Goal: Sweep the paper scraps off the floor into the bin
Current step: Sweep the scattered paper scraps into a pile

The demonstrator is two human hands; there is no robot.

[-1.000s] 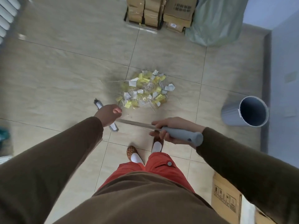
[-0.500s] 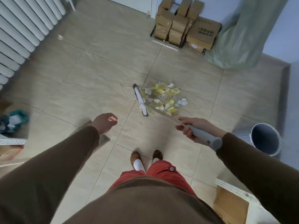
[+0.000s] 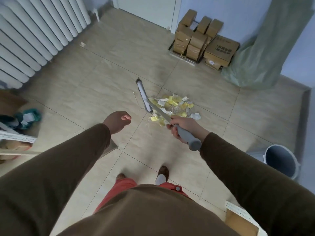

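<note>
Right hand (image 3: 181, 127) clamped round the grey broom handle (image 3: 188, 137); shaft runs up-left from it to the broom head (image 3: 144, 96). Head's long axis runs roughly away from the person, sitting at the left edge of the paper scraps (image 3: 173, 106), touching the pile. Pile is heaped on the floor (image 3: 102, 92), just ahead of the right hand. Bin (image 3: 281, 160) is well apart, to the right and back, near the wall, so the push likely goes rightward. Left hand (image 3: 117, 121) curled, holding nothing. Nothing visible between pile and bin. Cardboard boxes (image 3: 204, 41) far side, clear.
</note>
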